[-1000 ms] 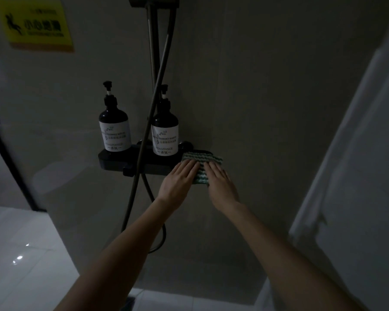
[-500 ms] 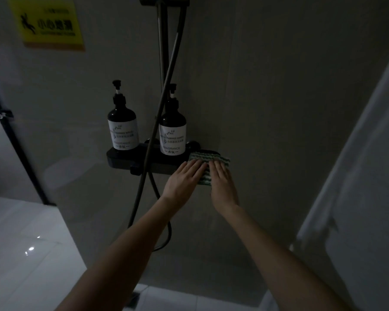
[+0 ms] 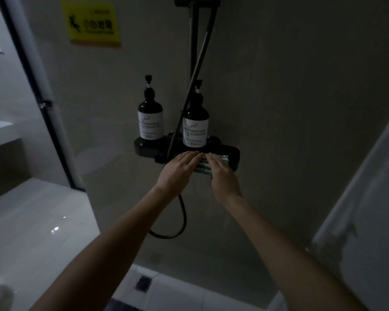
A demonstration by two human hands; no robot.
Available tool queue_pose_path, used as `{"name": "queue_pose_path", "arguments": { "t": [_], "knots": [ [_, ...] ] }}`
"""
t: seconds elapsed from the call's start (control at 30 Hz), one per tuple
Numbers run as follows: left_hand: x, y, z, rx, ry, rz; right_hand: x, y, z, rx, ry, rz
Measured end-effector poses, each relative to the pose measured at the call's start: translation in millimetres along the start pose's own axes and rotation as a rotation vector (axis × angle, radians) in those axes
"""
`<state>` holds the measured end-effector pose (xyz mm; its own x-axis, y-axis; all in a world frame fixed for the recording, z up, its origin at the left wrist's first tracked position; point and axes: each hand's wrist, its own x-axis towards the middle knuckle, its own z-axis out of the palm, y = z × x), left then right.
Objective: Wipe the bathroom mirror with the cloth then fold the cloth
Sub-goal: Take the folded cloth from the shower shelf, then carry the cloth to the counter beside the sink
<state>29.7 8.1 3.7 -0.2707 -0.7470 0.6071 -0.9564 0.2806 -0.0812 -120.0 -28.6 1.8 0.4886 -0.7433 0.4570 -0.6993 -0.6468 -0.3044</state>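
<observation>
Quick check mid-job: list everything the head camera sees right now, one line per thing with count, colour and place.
cloth: one, green and white striped, on the right end of the shelf, under both hands
shelf: one, black, on the wall
pump bottles: two, dark with white labels, upright on the shelf, left of the cloth
shower hose: one, dark, crossing the right bottle, looping below the shelf
warning sign: one, yellow, upper left wall
floor drain: one, dark, in the white tiled floor
left hand: flat on the cloth
right hand: flat on the cloth
</observation>
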Motion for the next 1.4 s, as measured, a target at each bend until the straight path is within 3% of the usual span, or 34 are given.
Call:
{"name": "queue_pose_path", "arguments": {
  "t": [0.17, 0.6, 0.83, 1.03, 1.4],
  "knots": [
    [-40, -31, -33, 0.134, 0.015, -0.073, 14, -46, 19, 0.032, -0.054, -0.138],
    [-211, -102, -105, 0.533, -0.230, -0.498, 15, -208, 131, 0.134, -0.314, -0.557],
    [-294, -152, -111, 0.546, -0.363, -0.707, 13, -284, 197, 0.143, -0.429, -0.734],
    [-342, -237, -111, 0.503, -0.381, -0.788, 49, -354, 252, 0.115, -0.485, -0.806],
    [-364, -432, -152, 0.559, -0.311, -0.830, 176, -499, 331, 0.107, -0.412, -0.828]
  ]
}}
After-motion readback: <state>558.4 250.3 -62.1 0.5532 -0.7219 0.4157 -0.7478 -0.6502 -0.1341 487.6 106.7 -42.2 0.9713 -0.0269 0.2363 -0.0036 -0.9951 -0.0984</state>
